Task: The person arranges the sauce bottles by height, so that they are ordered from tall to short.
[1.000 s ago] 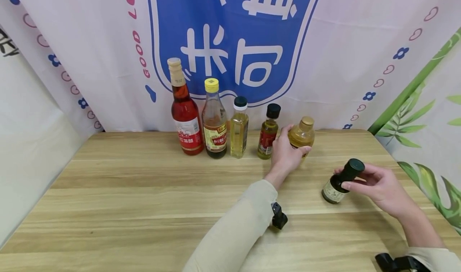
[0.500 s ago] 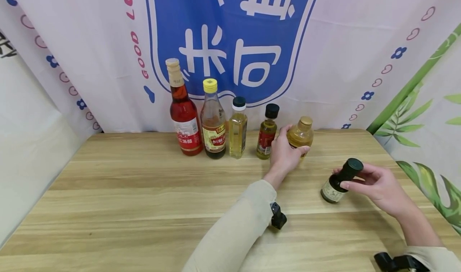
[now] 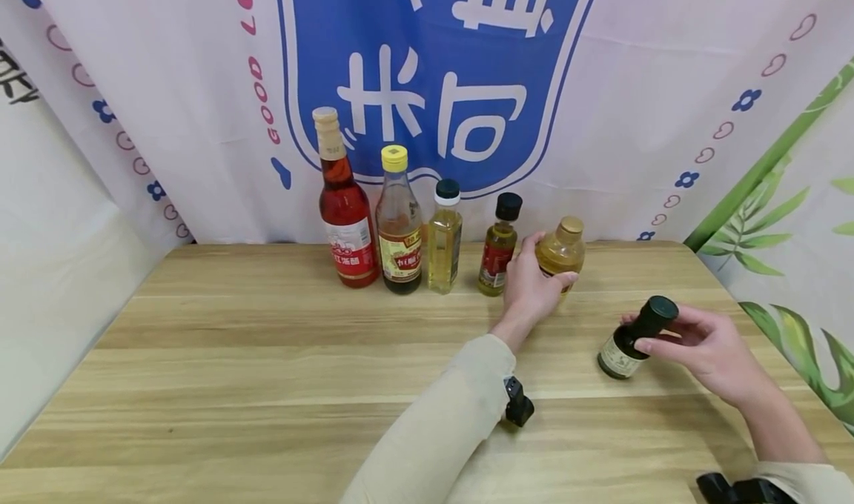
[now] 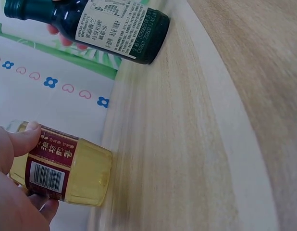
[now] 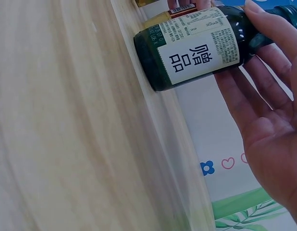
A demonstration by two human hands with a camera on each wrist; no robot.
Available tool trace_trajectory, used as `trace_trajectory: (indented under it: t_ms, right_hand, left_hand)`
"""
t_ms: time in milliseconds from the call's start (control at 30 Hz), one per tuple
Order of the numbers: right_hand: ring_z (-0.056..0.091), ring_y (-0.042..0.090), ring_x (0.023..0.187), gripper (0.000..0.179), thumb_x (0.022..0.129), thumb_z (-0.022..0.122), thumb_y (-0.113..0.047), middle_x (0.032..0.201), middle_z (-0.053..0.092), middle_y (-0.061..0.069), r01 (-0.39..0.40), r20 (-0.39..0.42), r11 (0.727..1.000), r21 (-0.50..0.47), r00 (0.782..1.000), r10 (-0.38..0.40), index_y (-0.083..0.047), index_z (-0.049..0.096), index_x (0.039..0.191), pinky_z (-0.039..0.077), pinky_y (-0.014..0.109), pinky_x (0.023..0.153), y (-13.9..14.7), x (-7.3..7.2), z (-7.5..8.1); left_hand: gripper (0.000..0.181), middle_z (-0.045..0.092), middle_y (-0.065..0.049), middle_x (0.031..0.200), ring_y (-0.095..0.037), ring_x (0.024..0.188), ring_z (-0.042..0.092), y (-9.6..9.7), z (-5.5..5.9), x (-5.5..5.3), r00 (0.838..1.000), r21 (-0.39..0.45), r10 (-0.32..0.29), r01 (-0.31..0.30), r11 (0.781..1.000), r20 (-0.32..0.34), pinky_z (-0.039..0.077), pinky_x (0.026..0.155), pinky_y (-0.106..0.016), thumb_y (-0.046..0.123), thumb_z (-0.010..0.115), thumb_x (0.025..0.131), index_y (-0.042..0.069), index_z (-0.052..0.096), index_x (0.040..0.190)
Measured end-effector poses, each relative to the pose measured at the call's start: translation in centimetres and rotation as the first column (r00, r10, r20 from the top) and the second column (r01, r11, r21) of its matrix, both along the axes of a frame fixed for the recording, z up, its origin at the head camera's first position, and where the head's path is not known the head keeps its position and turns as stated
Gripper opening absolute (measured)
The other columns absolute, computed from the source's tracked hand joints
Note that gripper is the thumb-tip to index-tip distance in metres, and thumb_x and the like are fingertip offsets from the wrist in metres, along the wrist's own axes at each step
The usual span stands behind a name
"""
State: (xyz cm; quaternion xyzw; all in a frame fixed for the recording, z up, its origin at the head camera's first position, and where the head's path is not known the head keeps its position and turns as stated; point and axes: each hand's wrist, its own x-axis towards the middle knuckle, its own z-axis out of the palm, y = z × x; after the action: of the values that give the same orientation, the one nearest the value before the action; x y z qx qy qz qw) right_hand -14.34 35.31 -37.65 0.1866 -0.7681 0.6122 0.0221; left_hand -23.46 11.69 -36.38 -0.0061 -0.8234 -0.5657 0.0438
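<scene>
My left hand (image 3: 531, 285) grips a squat bottle of yellow oil (image 3: 563, 253) with a tan cap, at the back right of the table. The left wrist view shows thumb and fingers around its dark red label (image 4: 51, 161), with the base standing at the tabletop. Nearer the front right, my right hand (image 3: 714, 356) holds a small dark green bottle (image 3: 620, 357) by its neck, thumb on one side and fingers behind. It has a cream label and a dark cap. In the right wrist view its base (image 5: 151, 60) is close over the wood.
Left of my left hand, a row stands along the back edge: a red vinegar bottle (image 3: 350, 230), a yellow-capped bottle (image 3: 399, 244), a pale oil bottle (image 3: 443, 248) and a black-capped oil bottle (image 3: 497, 256). A printed curtain (image 3: 620, 118) hangs behind the wooden table (image 3: 233, 385).
Both hands keep their holds on the same bottles, which stay in place on the table. Only the head view shifts slightly.
</scene>
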Motion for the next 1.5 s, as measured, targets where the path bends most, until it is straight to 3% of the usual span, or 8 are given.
trace_trajectory:
  t_ms: [300,767,1167,1367,1500]
  right_hand:
    - [0.077,0.009,0.112,0.04,0.089,0.067,0.024,0.118,0.082,0.006,-0.022,-0.014,0.999,-0.043,1.0,0.022,0.019,0.062,0.128,0.062,0.019,0.089,0.18,0.16,-0.04]
    - [0.078,0.011,0.112,0.037,0.089,0.067,0.023,0.117,0.082,0.006,-0.006,-0.008,0.999,-0.032,1.0,0.006,0.019,0.064,0.126,0.063,0.019,0.087,0.01,0.19,0.26]
    - [0.077,0.01,0.111,0.037,0.09,0.069,0.02,0.117,0.082,0.004,0.034,-0.008,0.998,-0.043,0.999,-0.034,0.017,0.065,0.127,0.062,0.018,0.088,-0.18,0.08,0.32]
    - [0.078,0.012,0.11,0.035,0.089,0.068,0.023,0.115,0.082,0.006,0.044,-0.035,0.995,-0.094,0.998,-0.047,0.019,0.065,0.123,0.062,0.019,0.089,-0.31,-0.1,0.43]
    - [0.078,0.012,0.109,0.033,0.089,0.07,0.021,0.113,0.083,0.006,0.089,-0.04,0.991,-0.096,0.995,-0.094,0.02,0.065,0.121,0.062,0.019,0.09,-0.56,-0.11,0.69]
  left_hand:
    - [0.078,0.069,-0.004,0.144,-0.022,0.133,0.065,0.03,-0.04,0.11,1.0,-0.007,0.001,-0.001,1.0,0.0,0.052,0.116,-0.039,0.024,0.091,0.086,0.023,0.051,0.153]
    - [0.079,0.069,-0.005,0.145,-0.022,0.134,0.065,0.03,-0.12,0.07,1.0,-0.011,0.002,-0.002,1.0,-0.002,0.052,0.115,-0.039,0.025,0.091,0.086,0.023,0.051,0.154]
    - [0.079,0.069,-0.004,0.143,-0.022,0.132,0.066,0.05,-0.16,-0.09,1.0,-0.021,0.004,-0.004,1.0,-0.004,0.053,0.114,-0.04,0.026,0.091,0.086,0.024,0.051,0.154]
    - [0.079,0.069,-0.003,0.143,-0.022,0.132,0.066,0.01,-0.14,-0.08,1.0,-0.026,0.007,-0.007,1.0,-0.006,0.053,0.114,-0.04,0.026,0.091,0.086,0.024,0.051,0.154]
    - [0.079,0.07,-0.003,0.143,-0.022,0.132,0.066,0.02,-0.21,-0.1,1.0,-0.029,0.004,-0.005,1.0,-0.009,0.053,0.114,-0.04,0.026,0.091,0.086,0.024,0.051,0.154]
